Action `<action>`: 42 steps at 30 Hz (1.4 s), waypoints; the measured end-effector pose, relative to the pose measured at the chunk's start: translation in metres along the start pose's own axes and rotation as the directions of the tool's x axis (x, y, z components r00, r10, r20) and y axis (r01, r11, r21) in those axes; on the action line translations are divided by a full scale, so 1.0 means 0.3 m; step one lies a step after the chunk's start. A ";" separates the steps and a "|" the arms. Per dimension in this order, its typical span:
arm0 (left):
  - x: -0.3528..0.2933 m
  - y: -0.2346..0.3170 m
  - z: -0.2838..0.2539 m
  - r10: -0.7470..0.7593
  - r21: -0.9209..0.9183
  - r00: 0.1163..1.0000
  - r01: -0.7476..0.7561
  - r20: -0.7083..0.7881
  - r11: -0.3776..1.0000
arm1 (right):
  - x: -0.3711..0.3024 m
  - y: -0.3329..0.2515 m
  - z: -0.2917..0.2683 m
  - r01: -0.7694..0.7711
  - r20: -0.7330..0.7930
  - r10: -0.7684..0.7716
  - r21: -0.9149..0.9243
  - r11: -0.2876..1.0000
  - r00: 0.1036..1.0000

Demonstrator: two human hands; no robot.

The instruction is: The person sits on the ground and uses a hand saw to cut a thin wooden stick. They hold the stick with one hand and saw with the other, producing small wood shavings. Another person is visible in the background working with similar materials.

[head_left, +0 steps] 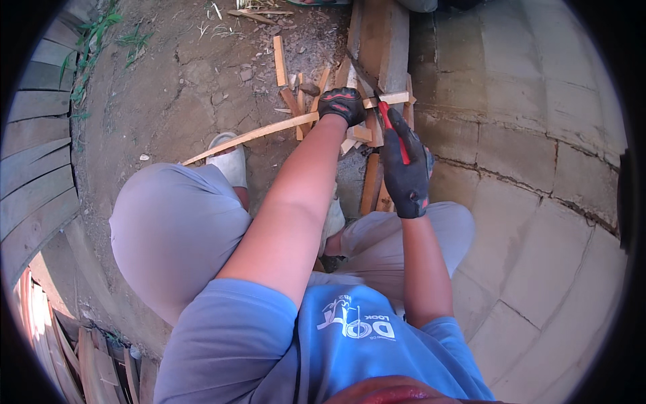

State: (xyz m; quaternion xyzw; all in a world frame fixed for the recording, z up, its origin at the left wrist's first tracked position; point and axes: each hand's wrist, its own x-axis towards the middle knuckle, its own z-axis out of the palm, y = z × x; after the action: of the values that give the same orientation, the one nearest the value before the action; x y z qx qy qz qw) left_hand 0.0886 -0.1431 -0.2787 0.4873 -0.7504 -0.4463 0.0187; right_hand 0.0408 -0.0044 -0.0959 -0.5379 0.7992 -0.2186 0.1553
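Note:
My left hand (pixel 342 106), in a black glove with red marks, is closed around a long, thin wooden strip (pixel 259 133). The strip runs out on both sides of the fist, its left end reaching down past my foot. In a black glove too, my right hand (pixel 408 165) is wrapped round the red handle of a hand saw (pixel 402 147). The dark, narrow saw blade points up and to the left and crosses the strip just right of my left fist. Whether its teeth are in the wood I cannot tell. Under both hands lie short cut wood pieces (pixel 361 134).
A thick timber beam (pixel 393 47) runs away from me beyond the hands. Several offcuts (pixel 280 60) are scattered on the bare soil (pixel 182 87). Paving slabs (pixel 518 175) cover the right side. Wooden boards (pixel 37 138) line the left edge, with stacked slats (pixel 101 363) at lower left.

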 end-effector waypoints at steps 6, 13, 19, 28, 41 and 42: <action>-0.001 0.016 -0.003 0.011 0.009 1.000 -0.011 -0.022 1.000 | -0.155 0.046 -0.074 0.053 -0.004 -0.053 -0.035 0.998 0.999; 0.018 0.010 0.032 0.031 0.091 0.998 -0.025 -0.060 0.996 | -0.527 -0.091 -0.407 -0.132 0.088 0.140 -0.081 0.988 0.986; 0.005 -0.003 0.035 0.002 0.064 0.997 0.003 -0.080 0.998 | -0.353 -0.035 -0.276 -0.012 0.069 0.023 -0.147 0.989 0.997; -0.018 0.029 0.012 -0.029 -0.015 0.998 0.028 -0.058 0.999 | 0.142 0.098 0.130 0.025 0.011 -0.024 -0.079 0.997 1.000; -0.008 -0.015 0.230 0.138 0.170 0.896 -0.072 -0.421 0.983 | -0.417 -0.059 -0.351 -0.105 0.092 0.118 -0.143 0.984 0.989; -0.009 -0.018 0.234 0.144 0.177 0.898 -0.075 -0.415 0.981 | -0.446 -0.089 -0.382 -0.142 0.095 0.157 -0.141 0.980 0.983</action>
State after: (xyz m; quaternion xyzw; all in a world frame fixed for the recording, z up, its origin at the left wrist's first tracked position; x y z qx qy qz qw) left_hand 0.0613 -0.0960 -0.3235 0.5297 -0.7872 -0.2670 0.1687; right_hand 0.0563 0.1320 0.0178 -0.4963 0.8409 -0.1235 0.1770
